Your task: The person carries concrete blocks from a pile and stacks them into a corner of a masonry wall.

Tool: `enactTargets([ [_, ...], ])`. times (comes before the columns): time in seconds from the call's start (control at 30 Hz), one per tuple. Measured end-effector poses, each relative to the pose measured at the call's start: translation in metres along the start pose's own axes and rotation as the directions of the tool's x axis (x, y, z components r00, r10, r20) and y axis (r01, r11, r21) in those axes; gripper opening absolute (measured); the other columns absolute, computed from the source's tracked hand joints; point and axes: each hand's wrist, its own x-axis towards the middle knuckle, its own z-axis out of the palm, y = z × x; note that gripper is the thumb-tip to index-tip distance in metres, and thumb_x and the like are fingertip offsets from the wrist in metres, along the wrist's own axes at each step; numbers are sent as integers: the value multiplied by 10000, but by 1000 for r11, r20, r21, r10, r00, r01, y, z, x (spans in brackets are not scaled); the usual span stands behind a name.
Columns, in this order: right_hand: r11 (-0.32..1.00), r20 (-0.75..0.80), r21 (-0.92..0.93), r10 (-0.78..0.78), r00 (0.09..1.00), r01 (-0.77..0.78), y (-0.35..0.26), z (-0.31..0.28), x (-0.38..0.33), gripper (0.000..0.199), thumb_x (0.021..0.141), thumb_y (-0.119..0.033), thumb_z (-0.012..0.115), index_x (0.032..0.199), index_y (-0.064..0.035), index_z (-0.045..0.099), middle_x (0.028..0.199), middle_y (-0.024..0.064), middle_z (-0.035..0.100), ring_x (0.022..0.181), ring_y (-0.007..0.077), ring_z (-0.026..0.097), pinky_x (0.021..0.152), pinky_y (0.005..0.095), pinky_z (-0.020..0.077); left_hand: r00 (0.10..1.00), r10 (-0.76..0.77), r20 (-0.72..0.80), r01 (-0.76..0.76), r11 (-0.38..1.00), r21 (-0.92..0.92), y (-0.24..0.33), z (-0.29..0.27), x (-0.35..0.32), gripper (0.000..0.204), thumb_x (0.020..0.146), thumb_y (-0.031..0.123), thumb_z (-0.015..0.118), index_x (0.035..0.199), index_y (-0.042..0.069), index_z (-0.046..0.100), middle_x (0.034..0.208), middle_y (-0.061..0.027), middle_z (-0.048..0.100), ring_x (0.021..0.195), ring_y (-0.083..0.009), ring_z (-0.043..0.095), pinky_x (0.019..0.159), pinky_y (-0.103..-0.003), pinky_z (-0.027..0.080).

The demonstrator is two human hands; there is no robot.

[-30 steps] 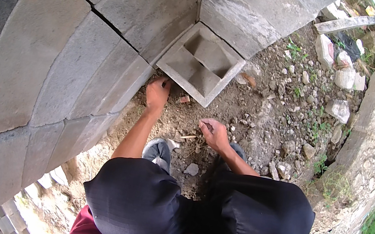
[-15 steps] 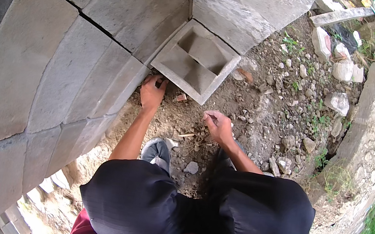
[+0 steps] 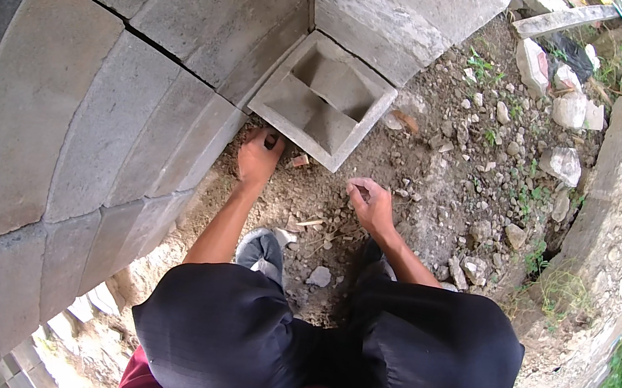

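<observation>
I squat over bare soil in front of a grey block wall (image 3: 100, 77). A hollow concrete block (image 3: 327, 98) with two square cavities lies tilted at the wall's foot. My left hand (image 3: 257, 159) rests on the soil, fingertips against the block's lower corner; nothing shows in its grasp. My right hand (image 3: 369, 204) hovers just above the dirt to the right, fingers curled in. Whether it pinches anything small is unclear. A thin twig (image 3: 312, 223) lies on the soil between both hands.
My knees in black trousers (image 3: 239, 330) fill the lower middle, with a grey shoe (image 3: 262, 248) below the left arm. Loose stones and rubble (image 3: 563, 162) scatter to the right. A rough concrete kerb (image 3: 614, 203) with grass runs along the far right.
My right hand has lifted slightly off the soil and away from the twig. My left hand stays at the block's lower corner.
</observation>
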Motion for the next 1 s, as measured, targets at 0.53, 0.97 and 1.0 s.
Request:
enactTargets([
  [0.53,999,64,-11,36,997,-35,-1,4,-4,162,867,-147,610,938,-17,675,813,138,669,693,201,644,651,312,502,994,29,-102,-20,996,81,-19,-4,13,162,761,212,692,848,81,652,762,-89,636,704,-306,627,622,-421,496],
  [0.97,999,69,-17,30,997,-29,3,7,-3,174,869,-157,616,946,-13,674,798,132,664,659,206,626,625,313,495,982,121,-143,-107,989,99,-32,-3,25,107,786,156,666,826,58,652,722,-120,629,682,-329,620,611,-446,484],
  [1.0,1000,74,-14,28,997,-27,2,8,-3,174,869,-157,616,946,-13,674,798,132,664,659,206,626,625,313,495,982,118,-145,-103,989,104,-36,-4,24,107,786,156,666,826,58,652,722,-120,629,682,-329,620,611,-446,484],
])
